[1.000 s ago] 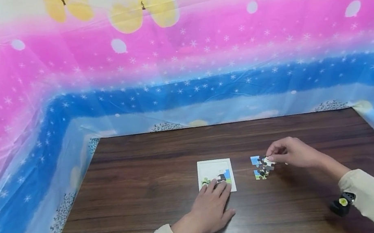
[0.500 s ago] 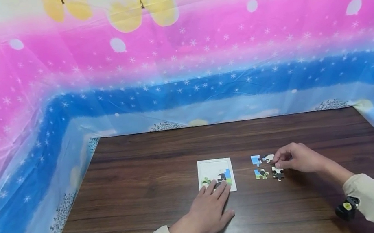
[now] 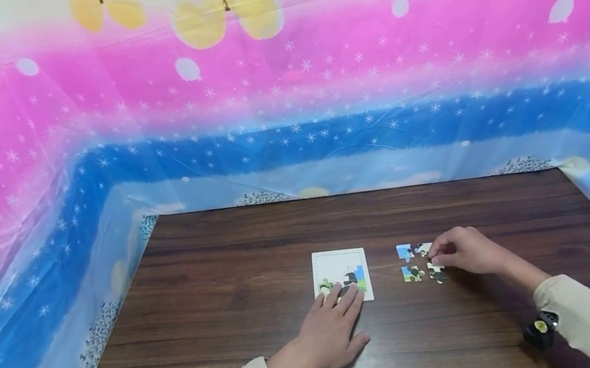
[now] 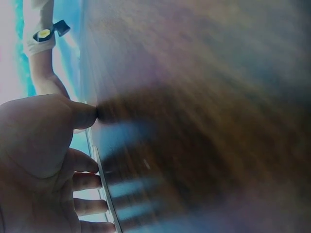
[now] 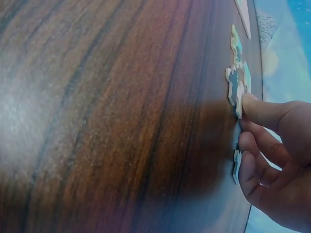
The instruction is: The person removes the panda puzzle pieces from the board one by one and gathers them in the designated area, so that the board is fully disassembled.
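Note:
In the head view, my left hand [image 3: 329, 334] lies with fingers extended over the lower edge of a small white puzzle board [image 3: 337, 258]. Part of a picture in blue, green, black and white fills the board's lower area, partly hidden by the fingertips. On the right, my right hand [image 3: 470, 251] pinches a black-and-white puzzle piece [image 3: 437, 273] with thumb and curled fingers, at table level. Beside it lie a blue piece [image 3: 404, 252], a blue-and-green piece [image 3: 412, 274] and a white-and-dark piece [image 3: 422, 249]. The right wrist view shows another piece [image 5: 237, 166] by the lower fingers.
A dark wood-grain table [image 3: 216, 275] carries everything. Behind and along its sides hangs a pink and blue patterned cloth [image 3: 287, 139]. A dark wrist device [image 3: 540, 328] hangs under the right sleeve.
My right hand has shifted slightly right and the clustered pieces have spread apart, the black-and-white one now at the lower right. The left hand stays on the board.

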A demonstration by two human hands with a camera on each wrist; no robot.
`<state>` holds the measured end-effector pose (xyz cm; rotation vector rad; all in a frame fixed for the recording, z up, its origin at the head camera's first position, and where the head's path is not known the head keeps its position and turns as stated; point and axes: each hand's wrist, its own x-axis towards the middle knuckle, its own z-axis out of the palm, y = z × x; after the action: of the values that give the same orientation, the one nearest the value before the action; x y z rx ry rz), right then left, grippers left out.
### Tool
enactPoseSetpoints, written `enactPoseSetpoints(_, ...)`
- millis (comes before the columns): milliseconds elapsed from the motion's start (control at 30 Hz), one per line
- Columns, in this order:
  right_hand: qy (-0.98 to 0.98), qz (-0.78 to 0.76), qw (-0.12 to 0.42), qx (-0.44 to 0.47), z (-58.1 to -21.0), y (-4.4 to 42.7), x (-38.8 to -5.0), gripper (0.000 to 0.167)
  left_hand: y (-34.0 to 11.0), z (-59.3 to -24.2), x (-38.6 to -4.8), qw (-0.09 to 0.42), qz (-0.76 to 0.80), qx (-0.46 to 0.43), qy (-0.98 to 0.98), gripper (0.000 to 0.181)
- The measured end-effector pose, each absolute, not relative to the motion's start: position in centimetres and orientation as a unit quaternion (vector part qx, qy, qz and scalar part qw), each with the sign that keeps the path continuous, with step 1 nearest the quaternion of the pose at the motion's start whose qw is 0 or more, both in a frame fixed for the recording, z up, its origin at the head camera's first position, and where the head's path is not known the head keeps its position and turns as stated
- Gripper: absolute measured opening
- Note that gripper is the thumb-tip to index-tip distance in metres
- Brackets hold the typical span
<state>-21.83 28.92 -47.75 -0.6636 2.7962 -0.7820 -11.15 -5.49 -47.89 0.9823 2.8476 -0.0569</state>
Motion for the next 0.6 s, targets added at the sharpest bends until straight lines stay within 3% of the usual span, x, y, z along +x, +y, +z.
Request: enactPoseSetpoints(600,0.926,-0.279,0.076,-0.245,-46.6,26.8,-22.6,0.006,-5.5,-48.1,-11.3,0.063,-0.01,0.33,0.942,0.069)
